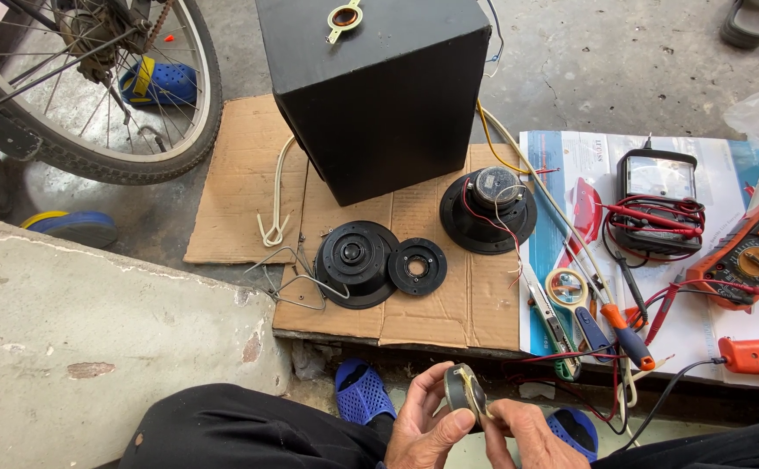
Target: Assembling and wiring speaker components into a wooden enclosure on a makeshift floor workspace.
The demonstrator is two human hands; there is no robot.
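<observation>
At the bottom centre, my left hand [425, 427] and my right hand [531, 437] together grip a small round grey part with a cream-coloured rim [465, 391]. They hold it over my lap, between my knees in dark trousers. On the cardboard [240, 182] ahead lie a black speaker frame [355, 263], a smaller black ring [418, 267] and a speaker driver with its magnet up [488, 209]. Red and white wires run from the driver. A black speaker box [378, 87] stands behind them.
To the right, on a printed sheet: an analogue meter [655, 201] with red leads, an orange multimeter [751, 258], a magnifier [567, 287], a screwdriver [620, 326], an orange tool [757, 355]. A bicycle wheel [93, 87] stands top left, a concrete step [93, 321] at left. Blue sandals are near my feet.
</observation>
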